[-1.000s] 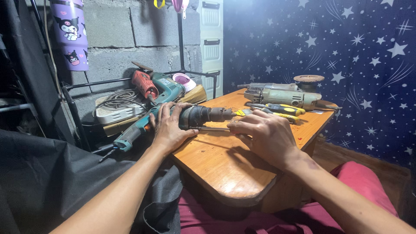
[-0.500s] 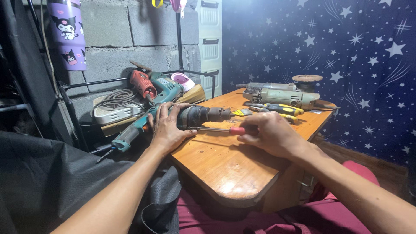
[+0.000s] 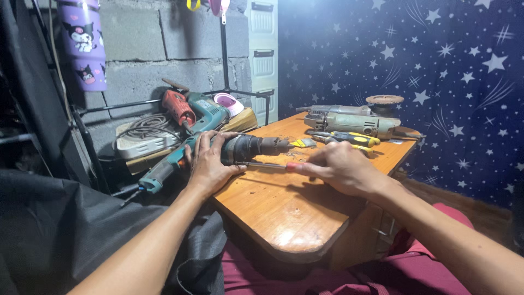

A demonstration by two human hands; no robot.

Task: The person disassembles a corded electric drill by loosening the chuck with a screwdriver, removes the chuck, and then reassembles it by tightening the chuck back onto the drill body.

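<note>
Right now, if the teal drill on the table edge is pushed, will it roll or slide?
The teal drill probably feels heavy and stiff. Its round nose might roll slightly, but the left hand steadies it. Half overhangs the table, so it could tip off.

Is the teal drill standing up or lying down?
Lying down: the teal drill rests lengthwise on the wooden table, under the left hand.
</note>
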